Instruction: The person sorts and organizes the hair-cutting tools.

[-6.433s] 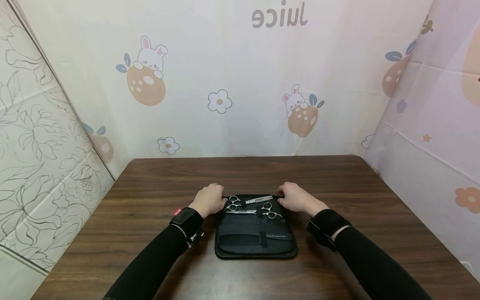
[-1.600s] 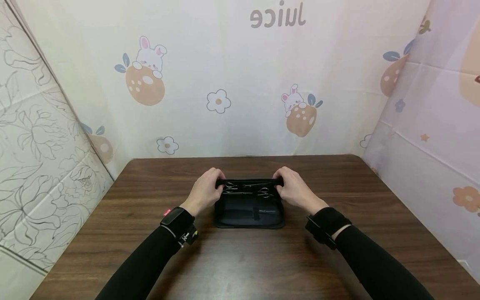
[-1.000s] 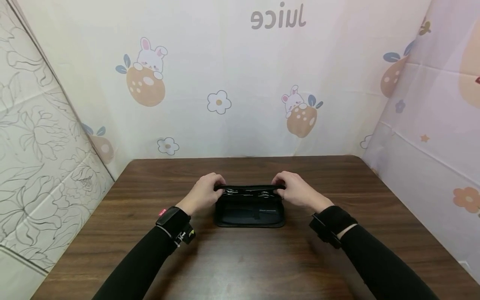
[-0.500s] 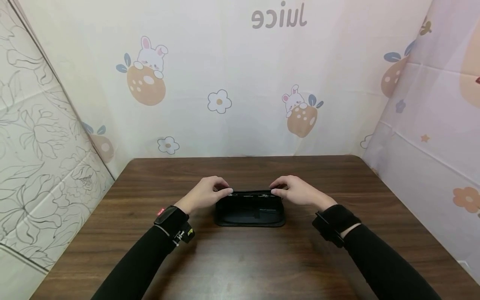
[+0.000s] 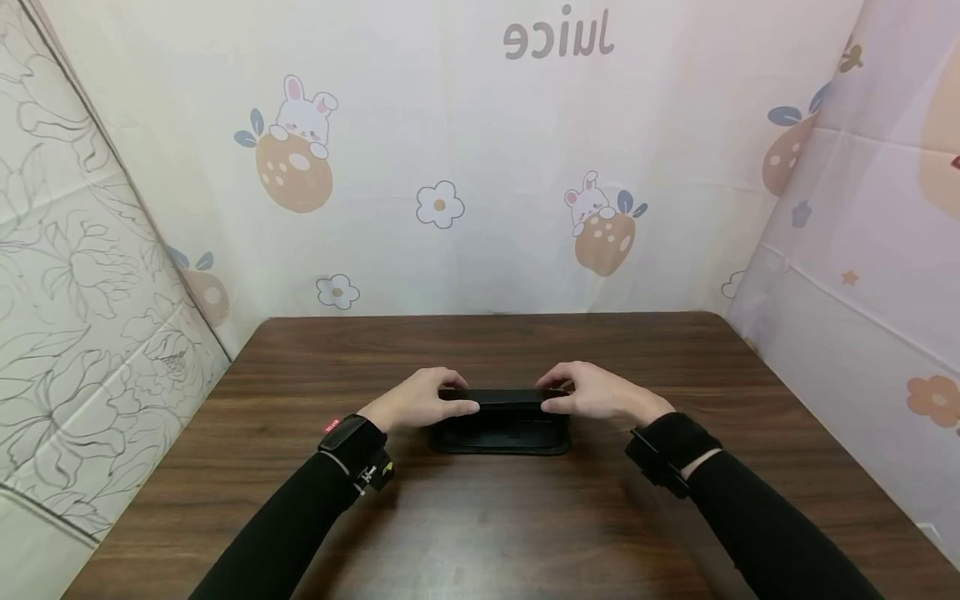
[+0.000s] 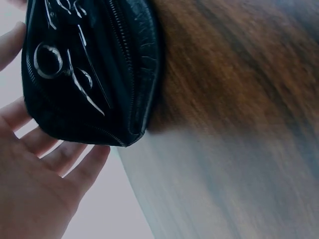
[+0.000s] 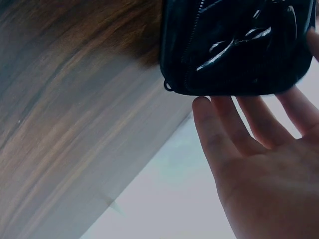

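Observation:
A black zippered scissors case [image 5: 501, 442] stands partly folded on the table, its upper half leaning over the lower half. My left hand [image 5: 420, 400] holds the left end of the raised half, thumb in front and fingers behind. At the right end, my right hand [image 5: 600, 394] has the same kind of hold. Silver scissors [image 6: 87, 97] show inside the case in the left wrist view. The right wrist view also shows shiny scissors [image 7: 219, 57] near the zip. From the head view the scissors are hidden by the tilted half.
The brown wooden table [image 5: 495, 533] extends around the case on all sides. Behind it hangs a pale printed curtain [image 5: 510, 242], and more patterned cloth [image 5: 862, 350] closes off the right. A flower-line panel [image 5: 90, 275] stands on the left.
Earlier the case lay spread flat with its scissors showing. Both hands have raised its far half and tipped it toward me, lower and further over the near half.

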`<state>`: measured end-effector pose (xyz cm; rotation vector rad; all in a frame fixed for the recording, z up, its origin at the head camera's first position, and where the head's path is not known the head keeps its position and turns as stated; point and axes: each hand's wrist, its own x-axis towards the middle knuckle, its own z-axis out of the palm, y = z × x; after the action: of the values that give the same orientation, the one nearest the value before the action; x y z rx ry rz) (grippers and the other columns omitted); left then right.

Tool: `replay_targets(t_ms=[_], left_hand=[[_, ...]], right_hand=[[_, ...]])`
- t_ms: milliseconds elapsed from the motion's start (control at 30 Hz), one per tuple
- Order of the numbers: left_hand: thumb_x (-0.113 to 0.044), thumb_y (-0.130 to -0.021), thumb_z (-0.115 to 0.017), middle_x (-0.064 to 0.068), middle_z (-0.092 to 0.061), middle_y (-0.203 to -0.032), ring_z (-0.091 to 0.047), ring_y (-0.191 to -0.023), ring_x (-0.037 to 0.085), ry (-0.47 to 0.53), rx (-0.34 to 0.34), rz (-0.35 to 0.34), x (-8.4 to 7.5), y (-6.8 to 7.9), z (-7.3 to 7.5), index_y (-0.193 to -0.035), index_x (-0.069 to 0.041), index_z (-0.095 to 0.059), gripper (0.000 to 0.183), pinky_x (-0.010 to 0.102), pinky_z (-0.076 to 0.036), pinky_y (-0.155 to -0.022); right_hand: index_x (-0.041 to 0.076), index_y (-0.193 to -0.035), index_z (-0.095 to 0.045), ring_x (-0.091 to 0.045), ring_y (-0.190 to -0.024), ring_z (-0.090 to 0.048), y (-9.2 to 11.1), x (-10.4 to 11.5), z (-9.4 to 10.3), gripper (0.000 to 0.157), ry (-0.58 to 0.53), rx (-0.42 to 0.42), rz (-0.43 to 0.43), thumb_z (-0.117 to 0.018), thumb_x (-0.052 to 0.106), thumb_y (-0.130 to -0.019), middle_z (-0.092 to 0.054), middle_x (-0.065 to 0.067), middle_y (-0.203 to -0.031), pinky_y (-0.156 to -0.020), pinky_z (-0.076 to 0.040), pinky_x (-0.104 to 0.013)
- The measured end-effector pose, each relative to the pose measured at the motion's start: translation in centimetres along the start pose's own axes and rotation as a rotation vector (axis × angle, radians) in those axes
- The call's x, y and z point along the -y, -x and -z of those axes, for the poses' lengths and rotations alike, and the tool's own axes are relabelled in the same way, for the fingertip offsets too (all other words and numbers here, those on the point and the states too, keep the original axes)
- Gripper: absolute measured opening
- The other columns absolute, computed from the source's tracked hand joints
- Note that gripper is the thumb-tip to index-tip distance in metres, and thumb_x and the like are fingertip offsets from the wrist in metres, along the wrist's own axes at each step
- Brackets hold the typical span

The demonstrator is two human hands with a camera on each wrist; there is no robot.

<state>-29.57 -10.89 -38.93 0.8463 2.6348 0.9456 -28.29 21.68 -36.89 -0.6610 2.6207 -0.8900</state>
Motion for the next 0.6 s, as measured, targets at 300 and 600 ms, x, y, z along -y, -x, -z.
replay_targets(t_ms=[300, 600], left_hand=[[-0.049, -0.088, -0.076, 0.007, -0.059, -0.137, -0.052, -0.129, 0.024, -0.056, 0.064, -0.015, 0.11, -0.68, -0.73, -0.134, -0.01, -0.063, 0.062, 0.044, -0.04, -0.109], [-0.049, -0.081, -0.083, 0.01, -0.049, -0.148, -0.047, -0.134, 0.026, -0.11, 0.12, 0.012, 0.14, -0.8, -1.02, -0.145, -0.01, -0.054, 0.08, 0.045, -0.038, -0.11]], right_hand=[[0.014, -0.147, -0.055, -0.03, -0.132, -0.048, -0.27, -0.07, -0.43, 0.068, 0.046, 0.087, -0.038, -0.077, 0.036, -0.087, -0.05, -0.008, -0.148, -0.107, -0.037, -0.056], [0.011, -0.153, -0.046, -0.032, -0.138, -0.043, -0.71, 0.11, -0.81, 0.08, 0.092, 0.134, -0.07, -0.077, 0.038, -0.084, -0.044, -0.012, -0.154, -0.111, -0.034, -0.056]])
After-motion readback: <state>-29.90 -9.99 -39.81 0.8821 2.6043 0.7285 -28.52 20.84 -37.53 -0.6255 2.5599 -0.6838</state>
